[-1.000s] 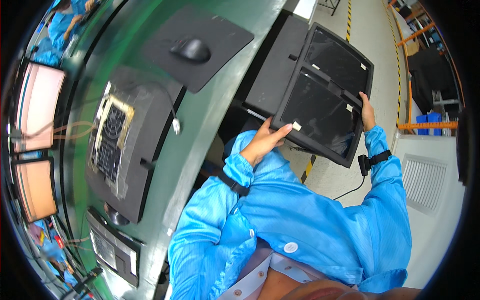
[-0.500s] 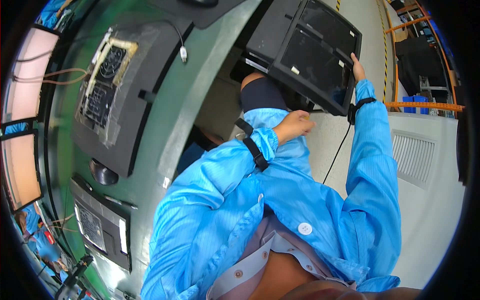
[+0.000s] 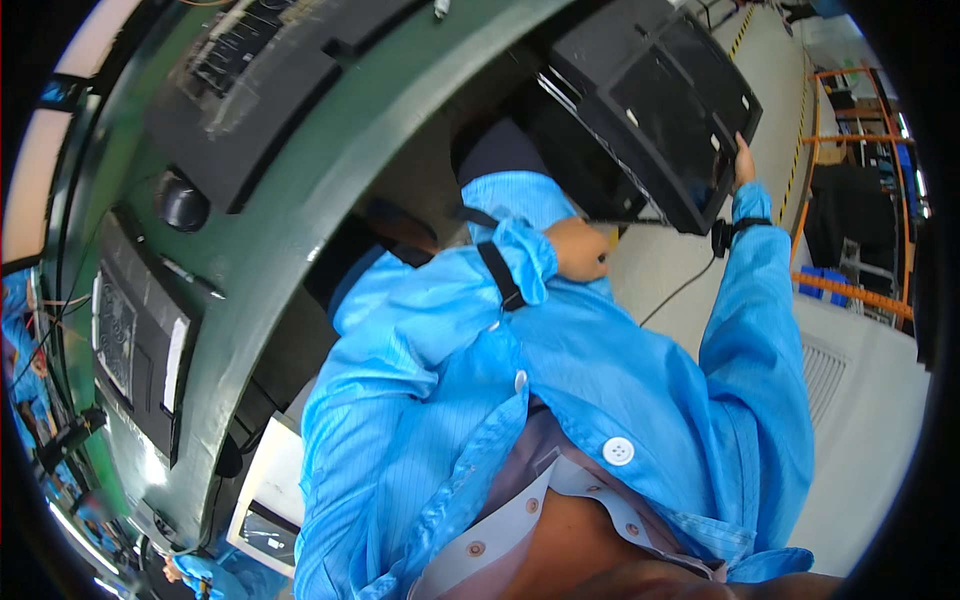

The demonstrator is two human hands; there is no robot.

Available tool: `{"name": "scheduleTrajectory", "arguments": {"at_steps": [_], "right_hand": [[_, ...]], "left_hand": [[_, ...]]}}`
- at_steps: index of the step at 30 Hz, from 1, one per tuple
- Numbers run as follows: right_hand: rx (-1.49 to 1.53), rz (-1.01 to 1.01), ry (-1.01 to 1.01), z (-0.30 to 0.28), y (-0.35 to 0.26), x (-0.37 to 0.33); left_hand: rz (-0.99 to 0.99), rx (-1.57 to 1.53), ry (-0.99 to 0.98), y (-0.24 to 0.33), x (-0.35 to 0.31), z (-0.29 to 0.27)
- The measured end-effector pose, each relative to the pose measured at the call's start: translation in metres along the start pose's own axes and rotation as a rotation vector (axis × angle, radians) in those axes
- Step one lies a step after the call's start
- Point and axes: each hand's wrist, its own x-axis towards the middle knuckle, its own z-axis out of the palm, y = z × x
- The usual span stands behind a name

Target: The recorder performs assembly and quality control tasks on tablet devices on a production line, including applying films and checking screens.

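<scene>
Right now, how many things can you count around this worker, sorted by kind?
Black trays, one held by the right hand with the left hand below it: 1
Black fixtures on the green bench: 2
Computer mouse: 1
Black wrist straps: 2
Total: 6

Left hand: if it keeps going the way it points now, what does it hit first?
Most likely the black tray. The left hand points up and right toward the tray's lower edge, with nothing visible between. Depth is unclear; it may pass beneath.
</scene>
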Motion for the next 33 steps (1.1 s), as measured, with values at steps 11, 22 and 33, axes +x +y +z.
{"name": "scheduleTrajectory", "arguments": {"at_steps": [11, 22, 33], "right_hand": [[0.206, -0.060, -0.068, -0.015, 0.030, 0.036], [0.430, -0.124, -0.282, 0.018, 0.015, -0.048], [0.311, -0.391, -0.077, -0.017, 0.036, 0.013]], "left_hand": [[-0.099, -0.419, 0.420, -0.046, -0.099, -0.085], [-0.594, -0.217, 0.188, -0.142, -0.175, 0.014], [-0.485, -0.708, 0.462, -0.188, -0.159, 0.048]]}}
